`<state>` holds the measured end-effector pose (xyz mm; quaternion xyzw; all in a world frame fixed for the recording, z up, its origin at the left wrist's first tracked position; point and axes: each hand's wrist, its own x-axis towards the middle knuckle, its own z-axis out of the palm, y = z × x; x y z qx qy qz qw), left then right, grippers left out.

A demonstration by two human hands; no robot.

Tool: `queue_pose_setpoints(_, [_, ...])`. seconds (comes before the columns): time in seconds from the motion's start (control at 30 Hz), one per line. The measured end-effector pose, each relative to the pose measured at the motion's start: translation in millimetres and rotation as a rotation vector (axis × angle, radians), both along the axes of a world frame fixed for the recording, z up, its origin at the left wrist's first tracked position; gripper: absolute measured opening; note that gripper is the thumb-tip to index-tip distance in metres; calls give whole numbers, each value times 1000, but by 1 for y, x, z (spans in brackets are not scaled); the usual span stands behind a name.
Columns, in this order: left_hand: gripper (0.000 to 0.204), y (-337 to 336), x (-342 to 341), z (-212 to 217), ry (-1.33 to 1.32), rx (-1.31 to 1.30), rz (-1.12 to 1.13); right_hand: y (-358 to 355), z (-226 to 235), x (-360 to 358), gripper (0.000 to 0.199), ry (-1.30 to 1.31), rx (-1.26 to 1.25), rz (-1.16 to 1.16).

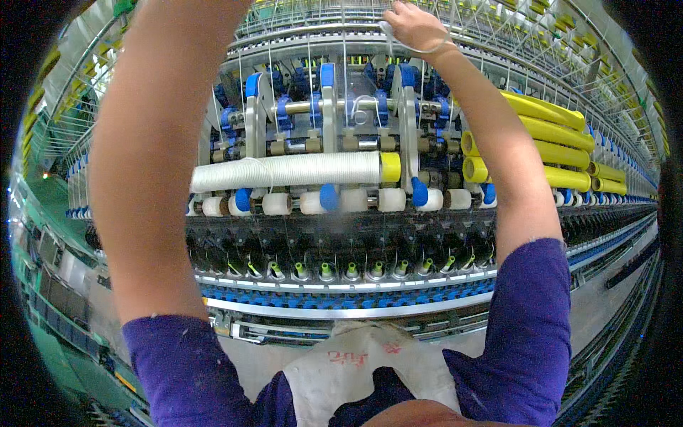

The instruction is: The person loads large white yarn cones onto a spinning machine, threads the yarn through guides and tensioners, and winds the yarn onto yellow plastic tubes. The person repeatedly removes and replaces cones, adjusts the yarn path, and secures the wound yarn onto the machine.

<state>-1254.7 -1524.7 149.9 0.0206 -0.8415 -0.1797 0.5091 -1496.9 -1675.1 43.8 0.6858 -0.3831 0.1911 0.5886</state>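
The right hand (415, 27) is raised to the top of the spinning frame (341, 107), its fingers curled around a pale loop of thread (420, 48) that hangs under the wrist; the grip is narrow, closed on that thread. The loop sits high in the view, just above the blue-capped arms (327, 78). The left hand is out of view past the top edge, only its forearm (153, 156) showing, so its grip cannot be told.

Below the right hand, a white roving bobbin (284, 171) with a yellow end lies sideways across the rollers. Beneath it runs a row of white rollers (348, 201) with blue clips between. To the right, 4 or so yellow tubes (555, 132) are stacked on the frame. Lower down, a row of green-tipped spindles (327, 270) stands in a dark channel. A white apron (356, 366) covers the person's chest, between purple sleeves (530, 320).
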Motion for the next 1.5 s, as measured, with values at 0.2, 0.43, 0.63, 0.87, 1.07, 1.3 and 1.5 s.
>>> queue_pose_setpoints(0.2, [67, -92, -31, -146, -214, 539, 135, 97, -55, 20, 27, -991, 996, 294])
queue_pose_setpoints(0.43, [50, -106, -81, -181, 128, 966, -104, 155, -61, 48, 31, -951, 1497, 200])
queue_pose_setpoints(0.63, [18, -116, -72, -175, 59, 886, 24, 126, -16, 33, 41, -844, 1399, 28])
queue_pose_setpoints(0.87, [18, -121, -61, -177, -272, 745, 159, 48, -17, 26, 32, -1036, 1115, -10])
queue_pose_setpoints(1.07, [16, -115, -38, -192, -883, 525, 260, 36, -32, 28, 28, -911, 1113, -64])
queue_pose_setpoints(1.3, [26, -134, -50, -195, -156, 799, 285, 44, -28, 45, 34, -660, 994, -66])
queue_pose_setpoints(1.5, [26, -140, -59, -202, -137, 623, 401, 40, -33, 38, 29, -683, 963, -22])
